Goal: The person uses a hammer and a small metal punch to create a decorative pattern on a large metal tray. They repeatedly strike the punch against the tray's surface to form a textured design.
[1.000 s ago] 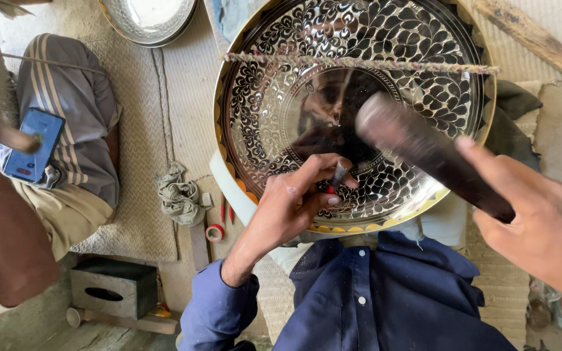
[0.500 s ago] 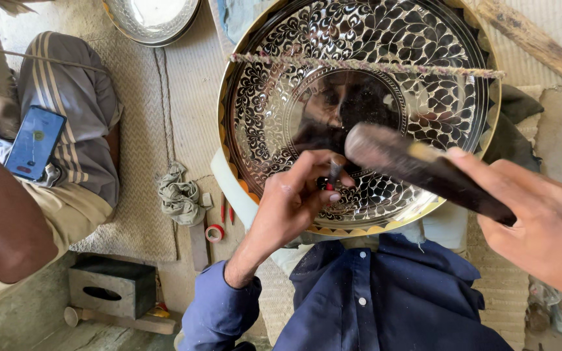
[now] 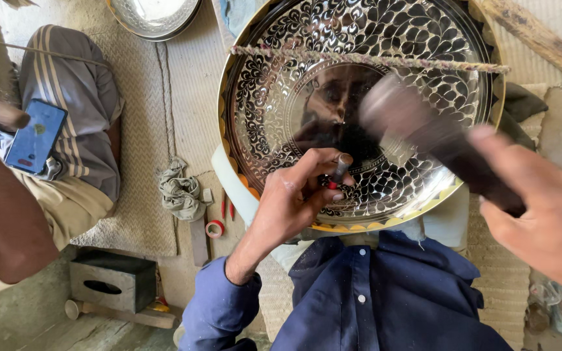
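A large round metal tray (image 3: 274, 78) with an engraved black leaf pattern and a yellow rim leans in front of me, a cord (image 3: 372, 60) stretched across it. My left hand (image 3: 294, 198) pinches a short metal punch (image 3: 341, 168) with its tip against the tray's lower middle. My right hand (image 3: 541, 221) grips the dark handle of a hammer (image 3: 424, 130), whose blurred head hangs just right of and above the punch. My dark blue shirt fills the bottom.
Another person sits at the left on a woven mat (image 3: 183, 78), holding a blue phone (image 3: 34, 135). A crumpled rag (image 3: 180, 192), a red tape ring (image 3: 214, 228), a grey box (image 3: 112, 283), a second metal dish (image 3: 154, 16) and a wooden plank (image 3: 535, 36) lie around.
The hammer swung down toward the punch, then lifted back up and to the right. My left hand kept the punch on the tray, barely shifting. The other person's phone hand moved slightly.
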